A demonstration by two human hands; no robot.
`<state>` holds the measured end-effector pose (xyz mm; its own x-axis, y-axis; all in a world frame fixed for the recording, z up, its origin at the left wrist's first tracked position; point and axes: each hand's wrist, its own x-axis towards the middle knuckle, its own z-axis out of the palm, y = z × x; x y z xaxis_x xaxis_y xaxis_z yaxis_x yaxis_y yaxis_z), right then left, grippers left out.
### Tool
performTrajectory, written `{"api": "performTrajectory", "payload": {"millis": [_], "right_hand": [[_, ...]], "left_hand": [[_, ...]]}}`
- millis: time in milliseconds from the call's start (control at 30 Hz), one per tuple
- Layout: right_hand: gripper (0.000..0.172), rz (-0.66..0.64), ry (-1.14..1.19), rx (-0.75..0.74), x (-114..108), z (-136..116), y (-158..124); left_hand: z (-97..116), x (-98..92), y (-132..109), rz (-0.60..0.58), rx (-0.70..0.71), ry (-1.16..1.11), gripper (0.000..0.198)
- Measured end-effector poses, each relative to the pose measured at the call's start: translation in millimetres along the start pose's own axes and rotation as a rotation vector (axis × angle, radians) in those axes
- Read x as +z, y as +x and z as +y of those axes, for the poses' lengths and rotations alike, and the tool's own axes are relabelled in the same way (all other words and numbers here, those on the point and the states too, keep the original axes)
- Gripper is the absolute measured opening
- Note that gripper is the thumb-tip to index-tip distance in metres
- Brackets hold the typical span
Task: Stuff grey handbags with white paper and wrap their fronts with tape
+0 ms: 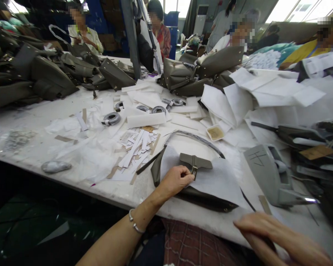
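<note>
A dark olive handbag (pixel 211 199) lies on the worktable in front of me, with white sheet material (pixel 172 159) over its front. Its flap tab (pixel 188 159) with a metal buckle (pixel 194 170) rests on top of that sheet. My left hand (pixel 179 178) is closed in a pinch at the buckle strap, its wrist wearing a silver bangle. The bag's handle (pixel 194 136) arches away in clear wrapping. At the lower right, my right hand (pixel 277 232) is blurred, held off the bag with fingers curled around something dark that I cannot make out.
A grey tape dispenser (pixel 266 173) stands right of the bag. Paper strips (pixel 138 147), wrapped coils (pixel 111 118), foam sheets (pixel 147 120) and a small tray (pixel 215 132) lie beyond. Bag piles (pixel 50 74) fill the far side, where several people work.
</note>
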<state>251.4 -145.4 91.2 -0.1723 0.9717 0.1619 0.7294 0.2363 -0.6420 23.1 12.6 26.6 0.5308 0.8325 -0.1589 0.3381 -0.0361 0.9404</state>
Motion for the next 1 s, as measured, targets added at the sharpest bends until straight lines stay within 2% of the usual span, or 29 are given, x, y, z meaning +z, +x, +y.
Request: {"api": "performTrajectory", "payload": {"millis": [100, 167, 233, 367, 567, 700, 867, 1000], "right_hand": [[0.024, 0.108, -0.069, -0.092, 16.3, -12.0, 62.5], [0.026, 0.108, -0.097, -0.152, 35.5, -1.6, 92.6], [0.027, 0.065, -0.120, -0.156, 53.3, 15.7, 107.0], [0.022, -0.024, -0.156, -0.116, 68.6, 36.4, 103.4], [0.021, -0.113, -0.274, -0.041, 73.0, 22.2, 100.3], [0.015, -0.203, -0.312, -0.014, 79.2, 14.1, 108.9], [0.017, -0.352, -0.258, 0.069, 75.2, 17.0, 118.3], [0.021, -0.449, -0.146, 0.033, 67.4, 17.8, 128.7]], "left_hand": [[-2.6, 3.2, -1.7, 0.018, 0.039, 0.048, 0.016], [-5.5, 4.7, -4.3, 0.023, 0.093, 0.115, 0.017], [-8.6, 5.1, -8.0, 0.024, 0.187, 0.243, 0.016], [-13.0, 3.3, -16.7, -0.006, 0.375, 0.570, 0.014], [-18.1, 3.8, -31.8, 0.014, 0.590, 0.823, 0.016], [-18.1, 7.0, -39.4, 0.037, 0.568, 0.919, 0.015], [-8.7, 7.3, -33.4, -0.057, 0.506, 0.940, 0.012], [-4.9, 5.2, -29.5, -0.111, 0.499, 0.905, 0.014]]}}
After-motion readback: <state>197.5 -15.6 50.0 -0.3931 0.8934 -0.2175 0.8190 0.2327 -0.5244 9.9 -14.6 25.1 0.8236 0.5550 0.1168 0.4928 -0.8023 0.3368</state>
